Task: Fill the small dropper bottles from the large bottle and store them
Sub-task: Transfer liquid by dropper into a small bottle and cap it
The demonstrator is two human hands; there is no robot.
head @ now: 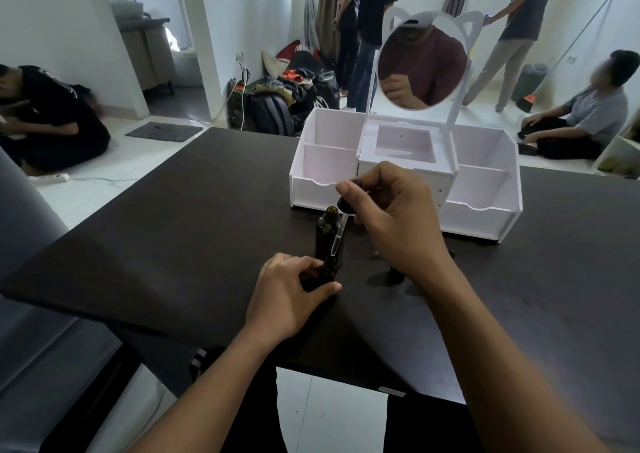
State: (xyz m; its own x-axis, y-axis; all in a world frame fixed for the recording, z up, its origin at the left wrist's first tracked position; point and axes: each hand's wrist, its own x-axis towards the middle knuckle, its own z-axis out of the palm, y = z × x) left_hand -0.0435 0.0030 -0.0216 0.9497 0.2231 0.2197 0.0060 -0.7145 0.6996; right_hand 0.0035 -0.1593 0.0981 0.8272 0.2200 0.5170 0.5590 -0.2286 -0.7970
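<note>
Fingertips [346,189] of right hand [391,217] pinched shut on black rubber bulb of dropper [341,225], glass pipette slanting down and left, tip just above mouth of small dropper bottle [327,269]. Left hand [287,293] curled closed around that small bottle, thumb in front and fingers over the far side, holding it upright on dark table [173,244]. Large bottle [327,234] directly behind, uncapped, upright, just beside the small one; touching or not, cannot tell. White organizer [485,224] farther back on the table, open compartments bare, cat-eared mirror [422,68] rising from its middle. Several people on the floor and standing beyond, apart from the work. Judged handling: pipette thin, stiff and fragile, best carried by the bulb and collar, never the glass stem; gentle squeeze only, bulb soft. Small bottle light and easy to tip, smooth-sided, possibly slick if dripped on, so wrap low around the body while filling. Large bottle heavier, likely steadier, grasp at mid-body.
</note>
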